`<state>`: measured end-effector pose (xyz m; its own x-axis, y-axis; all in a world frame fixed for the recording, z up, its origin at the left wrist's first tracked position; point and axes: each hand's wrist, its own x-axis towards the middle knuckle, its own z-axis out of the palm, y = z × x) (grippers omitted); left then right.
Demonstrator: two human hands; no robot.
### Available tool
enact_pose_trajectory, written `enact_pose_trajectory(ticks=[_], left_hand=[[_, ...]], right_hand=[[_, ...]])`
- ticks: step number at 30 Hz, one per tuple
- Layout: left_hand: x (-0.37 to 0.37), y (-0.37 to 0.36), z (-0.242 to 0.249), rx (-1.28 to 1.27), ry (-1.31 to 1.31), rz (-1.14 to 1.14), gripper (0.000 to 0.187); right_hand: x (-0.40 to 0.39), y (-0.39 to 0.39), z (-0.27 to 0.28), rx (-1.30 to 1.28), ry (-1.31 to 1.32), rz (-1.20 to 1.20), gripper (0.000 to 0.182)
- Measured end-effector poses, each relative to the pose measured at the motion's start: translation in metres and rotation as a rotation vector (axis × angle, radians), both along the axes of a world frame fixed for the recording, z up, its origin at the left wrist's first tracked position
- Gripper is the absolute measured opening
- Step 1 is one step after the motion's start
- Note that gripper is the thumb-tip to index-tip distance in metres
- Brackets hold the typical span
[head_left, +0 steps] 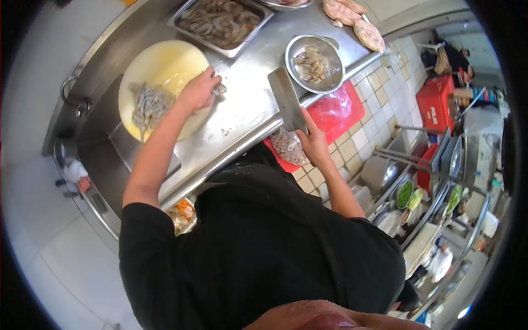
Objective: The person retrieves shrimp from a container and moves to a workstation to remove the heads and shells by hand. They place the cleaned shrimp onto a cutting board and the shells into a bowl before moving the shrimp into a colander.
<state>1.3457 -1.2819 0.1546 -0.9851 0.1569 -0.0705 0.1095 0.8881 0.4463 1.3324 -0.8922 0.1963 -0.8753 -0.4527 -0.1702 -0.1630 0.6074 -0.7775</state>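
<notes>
My left hand (199, 92) is closed over the right side of a round, yellowish-white cutting board (190, 131). A small greyish piece, which looks like a shrimp (219, 89), sticks out from its fingers. Left of that hand, a pile of raw grey shrimp (149, 105) lies on the board. My right hand (316, 144) grips a cleaver (286, 98) by its handle, the broad blade pointing up and away over the counter's front edge. Near the blade stands a metal colander (290, 55) with shrimp (311, 63) inside.
A steel tray (265, 21) of darker shrimp stands at the back of the steel counter (242, 104). Pinkish meat pieces (367, 34) lie at the far right. Below the counter edge are a red container (349, 104) and a bagged item (290, 147). A faucet (74, 96) is at left.
</notes>
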Motion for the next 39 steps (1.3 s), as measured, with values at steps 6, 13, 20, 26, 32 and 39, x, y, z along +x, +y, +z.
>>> enact_pose_trajectory(ticks=[6, 13, 20, 26, 32, 39], left_hand=[[-0.060, 0.089, -0.034, -0.222, -0.193, -0.115, 0.039], [-0.192, 0.142, 0.017, -0.051, -0.100, -0.033, 0.034], [-0.391, 0.265, -0.020, 0.070, 0.022, -0.271, 0.032], [-0.474, 0.293, -0.101, -0.110, -0.118, -0.523, 0.039], [-0.450, 0.246, -0.068, -0.045, -0.246, -0.333, 0.040], [-0.362, 0.068, 0.024, 0.344, -0.132, -0.038, 0.039]], right_hand=[[0.006, 0.059, -0.016, -0.097, -0.164, -0.263, 0.067], [0.011, 0.113, -0.026, -0.238, -0.154, -0.484, 0.066], [0.022, 0.139, -0.054, -0.285, -0.223, -0.722, 0.068], [0.049, 0.151, -0.081, -0.301, -0.295, -0.843, 0.065], [0.049, 0.145, -0.060, -0.231, -0.520, -0.866, 0.062], [0.025, 0.121, -0.066, -0.404, -0.281, -0.632, 0.064]])
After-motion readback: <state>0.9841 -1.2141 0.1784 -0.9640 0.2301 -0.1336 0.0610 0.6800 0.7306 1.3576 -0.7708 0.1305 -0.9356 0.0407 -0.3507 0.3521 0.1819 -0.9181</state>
